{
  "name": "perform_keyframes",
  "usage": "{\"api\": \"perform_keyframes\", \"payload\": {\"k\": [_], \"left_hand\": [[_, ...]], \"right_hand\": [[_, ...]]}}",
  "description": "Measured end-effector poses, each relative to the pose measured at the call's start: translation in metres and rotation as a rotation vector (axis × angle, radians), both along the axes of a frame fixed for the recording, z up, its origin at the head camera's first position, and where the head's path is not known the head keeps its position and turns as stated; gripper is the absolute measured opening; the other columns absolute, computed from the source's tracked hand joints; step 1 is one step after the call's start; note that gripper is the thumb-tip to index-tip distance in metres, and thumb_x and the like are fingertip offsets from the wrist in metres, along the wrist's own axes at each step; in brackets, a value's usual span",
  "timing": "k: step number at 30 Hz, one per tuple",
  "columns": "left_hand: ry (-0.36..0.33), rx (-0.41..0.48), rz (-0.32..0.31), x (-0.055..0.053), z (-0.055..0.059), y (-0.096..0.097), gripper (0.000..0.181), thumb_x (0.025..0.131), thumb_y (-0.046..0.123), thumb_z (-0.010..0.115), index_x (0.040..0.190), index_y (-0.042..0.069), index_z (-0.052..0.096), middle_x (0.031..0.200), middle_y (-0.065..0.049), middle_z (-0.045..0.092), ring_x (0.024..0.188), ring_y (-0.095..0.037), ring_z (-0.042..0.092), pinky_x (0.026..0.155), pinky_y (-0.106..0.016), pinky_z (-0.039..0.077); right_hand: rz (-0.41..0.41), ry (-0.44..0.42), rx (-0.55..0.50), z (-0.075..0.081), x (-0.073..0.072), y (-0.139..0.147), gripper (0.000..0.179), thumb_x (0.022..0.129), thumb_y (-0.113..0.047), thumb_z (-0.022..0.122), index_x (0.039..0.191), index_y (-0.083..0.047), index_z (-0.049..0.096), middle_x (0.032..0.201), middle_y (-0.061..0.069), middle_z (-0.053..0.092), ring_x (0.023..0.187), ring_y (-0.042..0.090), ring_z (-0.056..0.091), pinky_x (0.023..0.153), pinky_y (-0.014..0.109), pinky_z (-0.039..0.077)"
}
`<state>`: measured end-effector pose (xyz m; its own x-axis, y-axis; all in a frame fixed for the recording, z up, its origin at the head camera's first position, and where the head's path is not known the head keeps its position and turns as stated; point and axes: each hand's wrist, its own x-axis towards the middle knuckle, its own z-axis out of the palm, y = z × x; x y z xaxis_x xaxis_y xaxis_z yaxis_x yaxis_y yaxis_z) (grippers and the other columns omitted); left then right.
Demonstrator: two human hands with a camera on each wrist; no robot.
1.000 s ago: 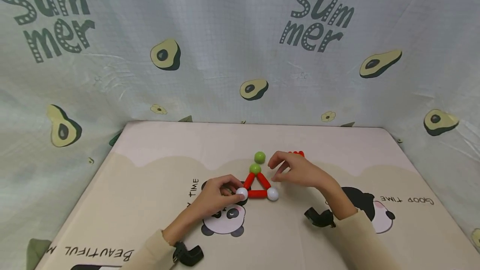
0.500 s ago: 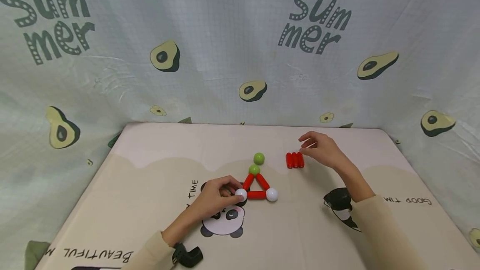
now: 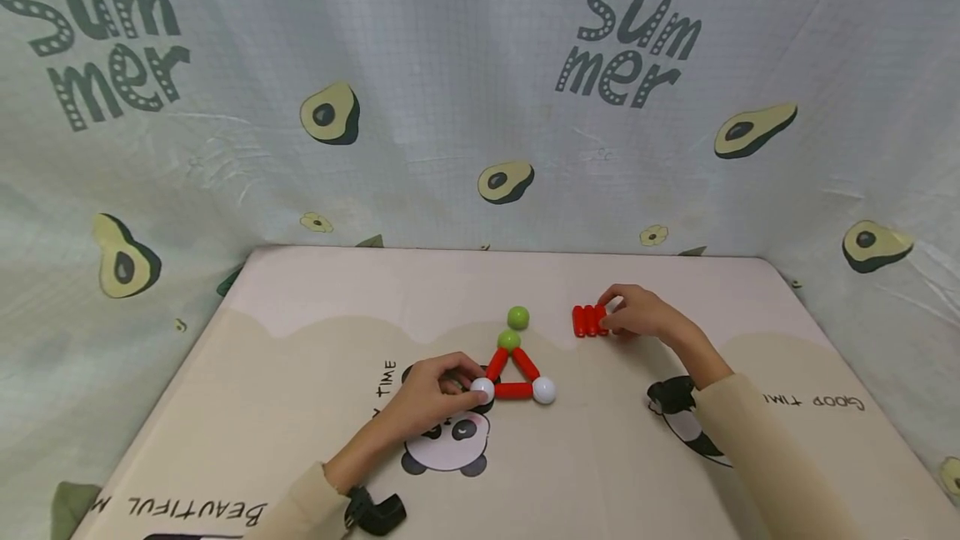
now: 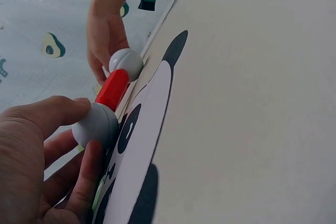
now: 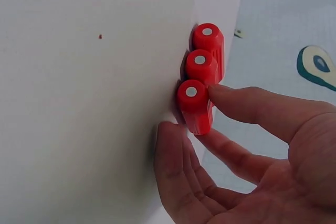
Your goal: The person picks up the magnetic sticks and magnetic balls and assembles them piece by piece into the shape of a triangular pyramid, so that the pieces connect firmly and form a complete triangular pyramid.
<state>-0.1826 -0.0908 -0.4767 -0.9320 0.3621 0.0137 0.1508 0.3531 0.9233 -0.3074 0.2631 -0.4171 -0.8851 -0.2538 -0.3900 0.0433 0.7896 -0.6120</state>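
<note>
Beyond the triangle (image 3: 513, 391), off right, the right hand (image 3: 637, 312) is pinching the outermost red rod (image 5: 194, 106); neighbouring rods (image 5: 201, 65) could be tagging along if they're clinging magnetically! The left hand (image 3: 431, 390) is gripping one white ball (image 4: 97, 125).

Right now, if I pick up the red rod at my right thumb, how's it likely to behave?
The red rod looks stiff, being straight with hard-looking sides. Its glossy surface could feel slightly slippery to your right hand. Lifting it may nudge the middle rod, since the two lie close alongside, perhaps touching.
</note>
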Motion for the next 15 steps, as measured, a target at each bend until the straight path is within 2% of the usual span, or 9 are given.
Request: {"api": "perform_keyframes", "payload": {"k": [7, 15], "left_hand": [[0.005, 0.003, -0.002, -0.0001, 0.0004, -0.0013, 0.024, 0.09, 0.025, 0.08, 0.112, 0.018, 0.073, 0.099, 0.0, 0.072, 0.081, -0.01, 0.068, 0.076, -0.02, 0.055], [0.002, 0.002, -0.007, -0.0002, -0.0016, -0.0013, 0.024, 0.09, 0.026, 0.08, 0.112, 0.018, 0.072, 0.099, 0.001, 0.072, 0.081, -0.01, 0.068, 0.077, -0.02, 0.055]], "right_hand": [[-0.059, -0.016, -0.067, -0.0033, 0.0006, -0.0023, 0.043, 0.093, -0.013, 0.069, 0.128, 0.003, 0.051, 0.107, 0.018, 0.063, 0.079, 0.02, 0.065, 0.076, 0.031, 0.061], [-0.099, 0.048, -0.096, -0.0082, 0.0048, -0.0015, 0.04, 0.094, -0.015, 0.065, 0.127, 0.001, 0.049, 0.107, 0.019, 0.064, 0.076, 0.019, 0.066, 0.074, 0.029, 0.06]]}}
